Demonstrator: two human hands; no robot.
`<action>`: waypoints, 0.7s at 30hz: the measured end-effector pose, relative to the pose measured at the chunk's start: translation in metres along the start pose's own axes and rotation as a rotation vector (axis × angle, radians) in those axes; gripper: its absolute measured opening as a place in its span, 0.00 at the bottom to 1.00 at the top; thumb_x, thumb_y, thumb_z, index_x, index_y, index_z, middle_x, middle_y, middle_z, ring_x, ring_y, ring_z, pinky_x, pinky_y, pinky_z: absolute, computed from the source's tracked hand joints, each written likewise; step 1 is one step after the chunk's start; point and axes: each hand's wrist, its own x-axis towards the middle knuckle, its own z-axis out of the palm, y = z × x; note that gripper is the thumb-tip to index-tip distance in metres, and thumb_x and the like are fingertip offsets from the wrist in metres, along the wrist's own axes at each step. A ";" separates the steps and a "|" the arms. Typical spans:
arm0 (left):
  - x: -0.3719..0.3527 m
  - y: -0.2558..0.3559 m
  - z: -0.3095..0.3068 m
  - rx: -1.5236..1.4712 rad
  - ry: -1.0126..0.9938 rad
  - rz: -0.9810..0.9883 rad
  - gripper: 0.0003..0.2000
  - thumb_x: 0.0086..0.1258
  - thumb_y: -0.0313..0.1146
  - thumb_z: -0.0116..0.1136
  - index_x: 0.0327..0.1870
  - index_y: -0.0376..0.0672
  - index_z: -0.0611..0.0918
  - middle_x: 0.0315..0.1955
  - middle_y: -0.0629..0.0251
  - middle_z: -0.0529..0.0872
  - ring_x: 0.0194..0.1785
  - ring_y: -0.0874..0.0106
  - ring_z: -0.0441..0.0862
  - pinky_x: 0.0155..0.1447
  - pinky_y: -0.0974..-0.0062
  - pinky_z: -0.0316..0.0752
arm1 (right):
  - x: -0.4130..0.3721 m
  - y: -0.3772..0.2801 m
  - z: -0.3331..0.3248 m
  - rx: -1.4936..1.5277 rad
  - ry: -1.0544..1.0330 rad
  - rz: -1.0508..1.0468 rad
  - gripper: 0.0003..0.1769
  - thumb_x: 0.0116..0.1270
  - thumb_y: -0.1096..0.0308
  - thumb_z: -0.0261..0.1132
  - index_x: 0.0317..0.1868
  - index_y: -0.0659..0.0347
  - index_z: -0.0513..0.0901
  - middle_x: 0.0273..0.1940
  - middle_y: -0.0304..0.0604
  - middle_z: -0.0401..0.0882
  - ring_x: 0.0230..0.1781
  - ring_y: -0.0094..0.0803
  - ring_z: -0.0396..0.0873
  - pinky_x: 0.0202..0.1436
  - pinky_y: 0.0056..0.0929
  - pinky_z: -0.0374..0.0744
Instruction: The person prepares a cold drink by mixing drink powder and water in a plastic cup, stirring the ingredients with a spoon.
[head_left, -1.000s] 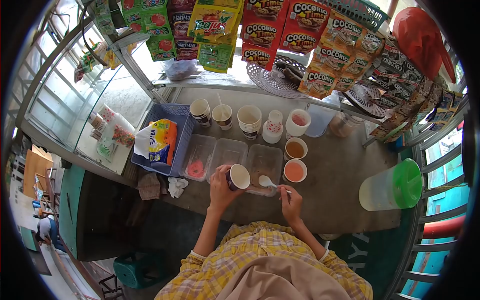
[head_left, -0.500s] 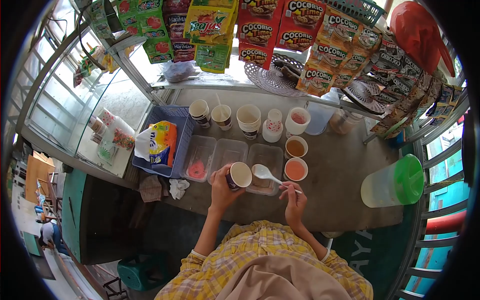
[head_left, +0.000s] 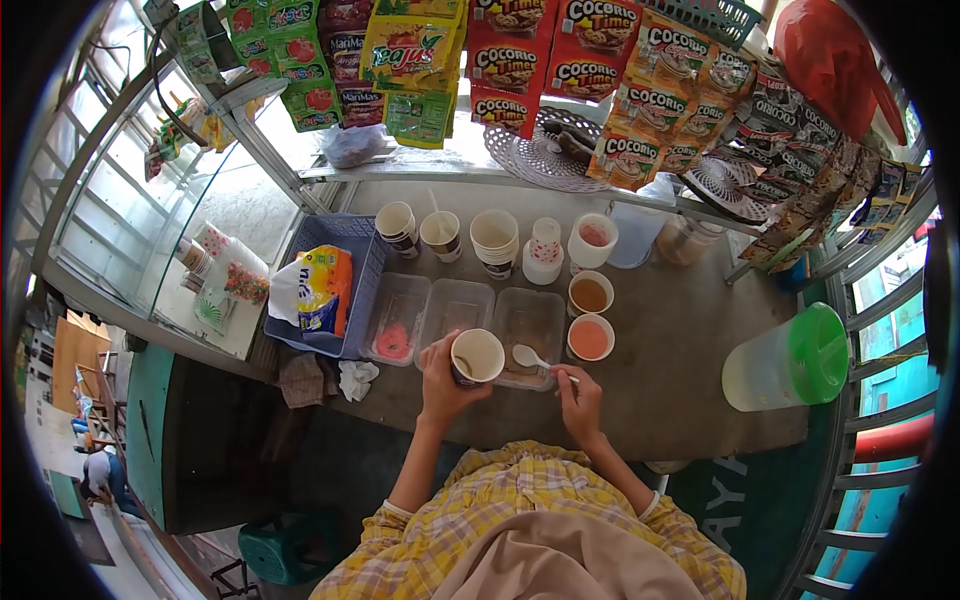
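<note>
My left hand point(head_left: 440, 382) is wrapped round a paper cup point(head_left: 480, 352), which is tilted with its mouth toward me; a little brown stuff shows inside. In my right hand point(head_left: 580, 400) is the handle of a white spoon point(head_left: 527, 355), its bowl just right of the cup, above a clear tub point(head_left: 528, 310) with a thin brown layer. Left of that tub stand a second clear tub point(head_left: 455, 300) and a third tub point(head_left: 388, 305) holding something pink. Beside the spoon are a cup of orange-pink drink point(head_left: 591, 339) and a cup of brown drink point(head_left: 590, 294).
Paper cup stacks point(head_left: 495, 240) stand behind the tubs. A blue basket point(head_left: 368, 245) with a tissue pack point(head_left: 325, 290) sits left, near crumpled tissue point(head_left: 357, 380). At right is a green-lidded jug point(head_left: 785, 362). Drink sachets point(head_left: 410, 60) hang above the counter's far edge.
The spoon has shifted slightly right and down, away from the cup's rim, and its bowl has turned. Brown stuff now shows in the cup, where none was visible before.
</note>
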 end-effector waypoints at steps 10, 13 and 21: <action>-0.007 -0.015 0.009 -0.067 0.025 0.019 0.44 0.35 0.31 0.82 0.59 0.43 0.68 0.55 0.56 0.76 0.59 0.58 0.74 0.62 0.62 0.67 | 0.005 0.006 -0.002 0.275 0.070 0.182 0.15 0.75 0.65 0.54 0.45 0.68 0.82 0.35 0.43 0.84 0.24 0.18 0.73 0.30 0.18 0.72; -0.004 -0.010 0.008 -0.117 0.015 -0.036 0.41 0.39 0.33 0.79 0.58 0.44 0.68 0.54 0.58 0.77 0.57 0.54 0.73 0.60 0.59 0.67 | 0.005 -0.018 -0.005 0.337 0.139 0.112 0.15 0.75 0.65 0.53 0.45 0.69 0.82 0.36 0.44 0.83 0.26 0.18 0.74 0.31 0.18 0.73; -0.006 -0.006 0.013 -0.029 -0.074 -0.126 0.45 0.39 0.35 0.77 0.64 0.42 0.66 0.55 0.58 0.77 0.57 0.54 0.73 0.60 0.58 0.67 | 0.002 -0.067 -0.004 0.050 -0.098 -0.266 0.09 0.72 0.74 0.55 0.45 0.66 0.82 0.38 0.45 0.82 0.29 0.24 0.78 0.32 0.23 0.77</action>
